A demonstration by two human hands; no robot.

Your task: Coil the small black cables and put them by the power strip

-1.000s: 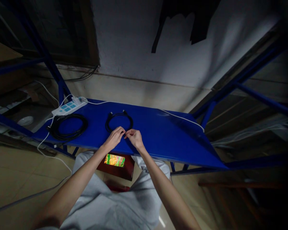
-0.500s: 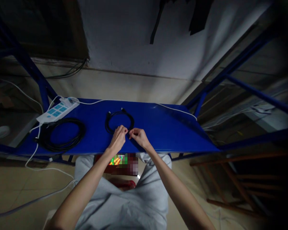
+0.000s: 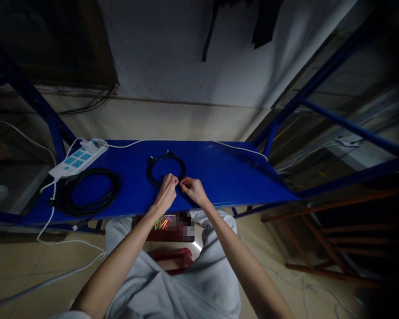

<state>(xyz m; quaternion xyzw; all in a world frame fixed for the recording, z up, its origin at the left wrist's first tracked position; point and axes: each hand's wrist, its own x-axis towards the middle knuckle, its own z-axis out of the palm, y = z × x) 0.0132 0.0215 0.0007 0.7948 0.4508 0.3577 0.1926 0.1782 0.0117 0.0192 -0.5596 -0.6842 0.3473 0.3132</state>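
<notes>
A small coil of black cable (image 3: 149, 171) lies near the middle of the blue table (image 3: 226, 177), its two plug ends pointing away from me at the top of the loop. At the coil's near right edge, my left hand (image 3: 168, 188) is closed in a pinch, thumb against fingers. Just right of it, my right hand (image 3: 193, 190) is pinched too, fingertips almost meeting the left ones. Whatever the fingertips hold is too small to make out. To the left rests a larger coil of black cable (image 3: 115, 188), with a plug hanging over the table's front edge.
A white power strip (image 3: 80, 160) with blue sockets stands at the table's left end. A white cord (image 3: 239, 148) runs along the back edge. Blue metal frame bars (image 3: 271, 137) rise at both ends. A wooden chair (image 3: 319, 239) is at the lower right.
The camera view has shifted slightly. Both hands stay pinched beside the small coil, with fingertips a little differently placed; the coils have not moved on the table.
</notes>
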